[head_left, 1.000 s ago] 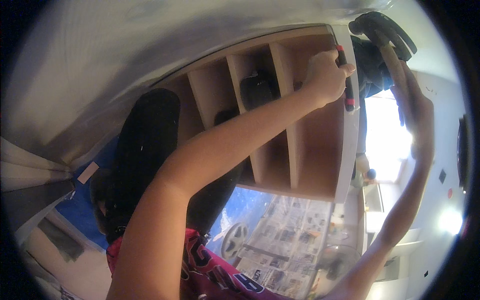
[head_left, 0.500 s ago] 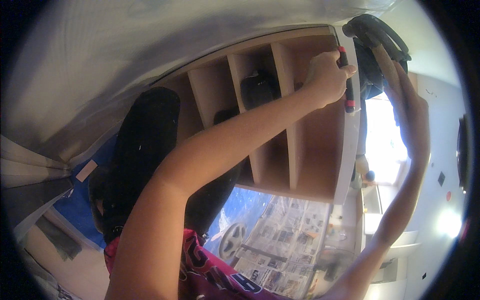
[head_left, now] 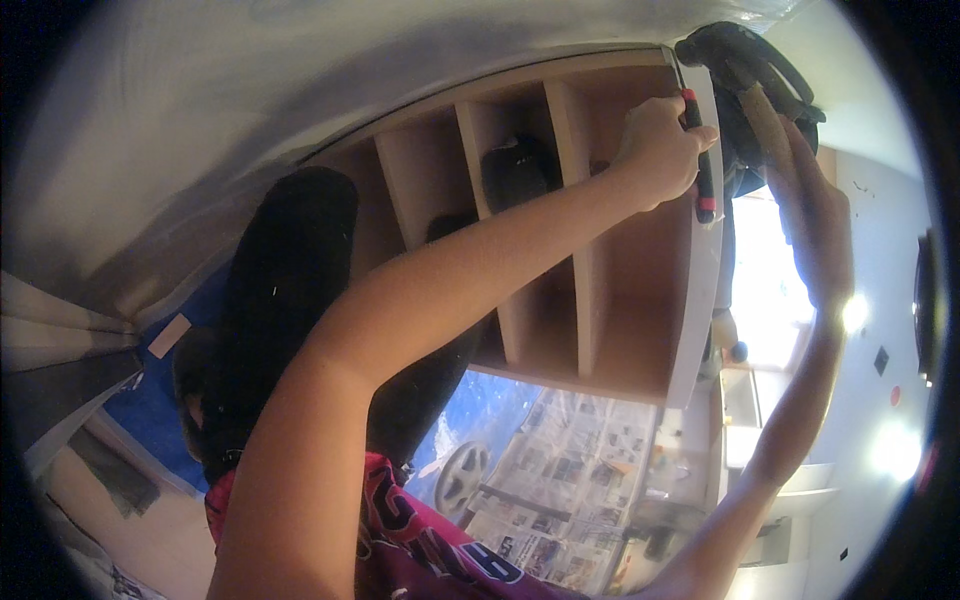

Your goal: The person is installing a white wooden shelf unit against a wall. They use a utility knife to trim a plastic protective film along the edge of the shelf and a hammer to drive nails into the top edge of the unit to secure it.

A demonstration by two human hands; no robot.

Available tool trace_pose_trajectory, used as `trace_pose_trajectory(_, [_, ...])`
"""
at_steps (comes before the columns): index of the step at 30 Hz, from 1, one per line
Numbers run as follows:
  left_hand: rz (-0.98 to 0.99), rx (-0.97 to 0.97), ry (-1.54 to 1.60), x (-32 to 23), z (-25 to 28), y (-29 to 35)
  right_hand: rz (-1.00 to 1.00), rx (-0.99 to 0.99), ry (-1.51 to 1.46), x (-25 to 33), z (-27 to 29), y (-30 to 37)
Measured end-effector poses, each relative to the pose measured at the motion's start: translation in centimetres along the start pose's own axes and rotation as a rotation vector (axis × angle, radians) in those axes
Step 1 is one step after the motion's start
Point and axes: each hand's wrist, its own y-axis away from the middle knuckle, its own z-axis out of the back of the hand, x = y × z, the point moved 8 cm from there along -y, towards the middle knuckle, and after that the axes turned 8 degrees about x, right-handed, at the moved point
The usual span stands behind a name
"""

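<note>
My left hand (head_left: 660, 150) is closed around the black handle of a slim tool with red ends (head_left: 703, 165). A thin metal blade seems to run up from the handle along the pale edge of a wooden shelf unit (head_left: 690, 340); the tool's exact kind is not clear. On the far right my right hand (head_left: 822, 225) is raised, its fingers stretched out against a narrow tan strip (head_left: 768, 125). Whether the fingers grip the strip does not show. Behind the strip sits a bulky black object (head_left: 735, 60) with a curved top.
The unit has several compartments, with a dark rounded object (head_left: 520, 175) in one. Newspaper (head_left: 560, 460) covers a surface below, beside blue sheeting (head_left: 505, 400) and a grey spoked wheel (head_left: 462, 478). Translucent sheeting (head_left: 200, 130) hangs at the upper left. A bright window (head_left: 770, 270) lies behind my right arm.
The view has shifted slightly. My left hand keeps its hold on the tool, which sits a touch further right and leans a little. My right hand has barely moved.
</note>
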Motion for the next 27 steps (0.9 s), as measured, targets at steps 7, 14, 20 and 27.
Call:
trace_pose_trajectory(7, [0.069,-0.013,-0.051,0.0,-0.7,0.2,0.079,0.032,0.076,0.6,-0.8,-0.4])
trace_pose_trajectory(14, [-0.088,-0.03,-0.34,-0.9,-0.1,0.5,0.043,0.022,0.077,0.9,-1.0,-0.4])
trace_pose_trajectory(20, [0.044,0.001,0.078,0.0,-0.1,0.4,0.049,0.041,0.112,0.5,-1.2,-0.4])
trace_pose_trajectory(27, [0.058,0.041,0.013,0.1,0.2,0.5,0.009,0.056,0.103,1.2,-2.0,-0.6])
